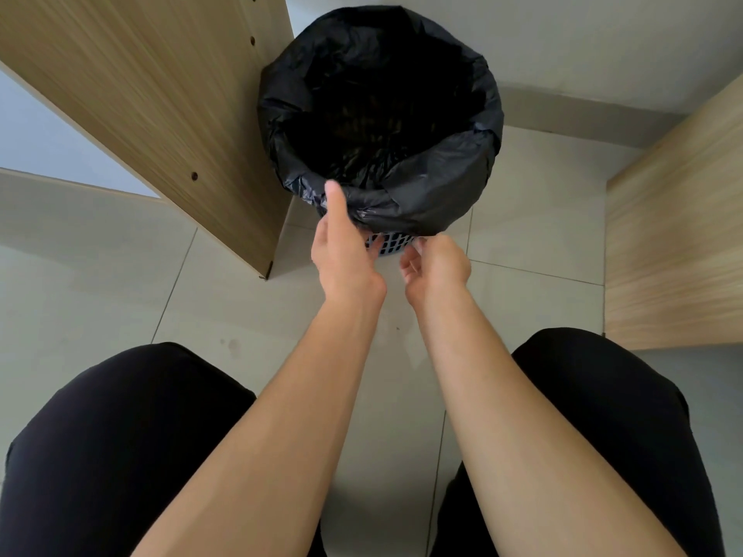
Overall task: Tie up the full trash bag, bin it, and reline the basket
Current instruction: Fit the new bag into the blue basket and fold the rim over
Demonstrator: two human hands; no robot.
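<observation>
Both hands releasing: left hand (345,255) and right hand (436,265) hovering mid-frame, grasping nothing; one basket (388,244) wearing one black bag (426,195).

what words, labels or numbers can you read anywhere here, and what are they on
None: no readable text shows in this view.
black trash bag: plain, no print.
blue basket: only a lattice wall shows, no label.
wooden panels: bare grain and drill holes, no markings.
</observation>
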